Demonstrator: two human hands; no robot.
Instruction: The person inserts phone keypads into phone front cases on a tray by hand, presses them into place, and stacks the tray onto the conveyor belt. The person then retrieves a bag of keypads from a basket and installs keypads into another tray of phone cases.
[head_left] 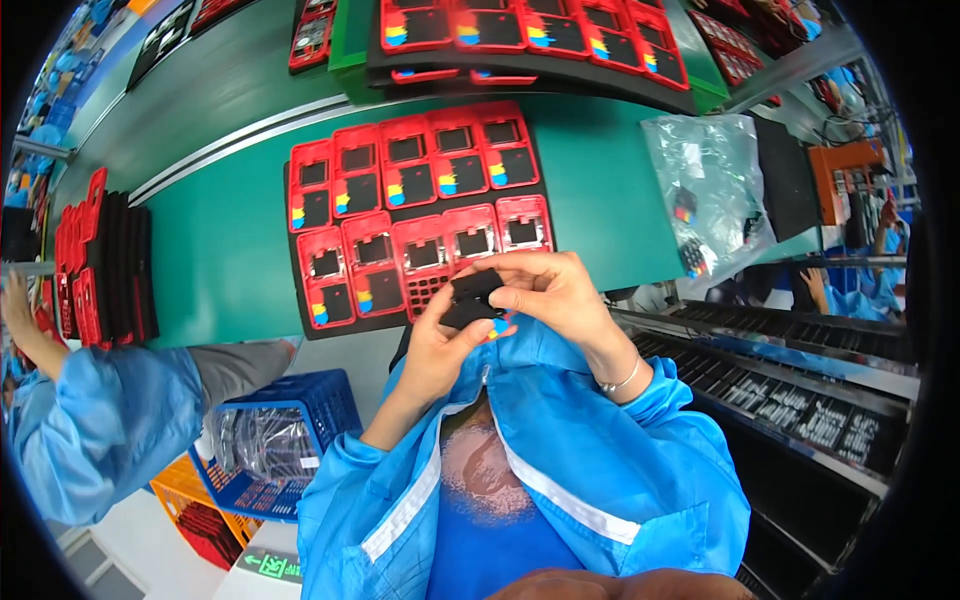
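Observation:
Close in front of my chest, both hands hold a small flat black part [478, 286] with a blue-and-yellow patch at its lower edge; its exact kind cannot be made out. My left hand [432, 352] pinches it from the left and below, thumb near the coloured patch. From the right, my right hand [548, 292] grips its upper side between thumb and fingers. Just beyond them, a black mat [372, 322] bears two rows of red phone housings [405, 150], each with a window. Several of them show a black panel and a blue-and-yellow patch. My fingers partly cover the nearer row.
A raised rack of red housings [500, 30] stands beyond the mat. Stacked housings [85, 260] sit at the table's left end, near a co-worker's sleeve [110, 430]. A clear plastic bag [705, 190] lies at the right. Below left is a blue basket [335, 400]; slotted black racks [790, 400] stand right.

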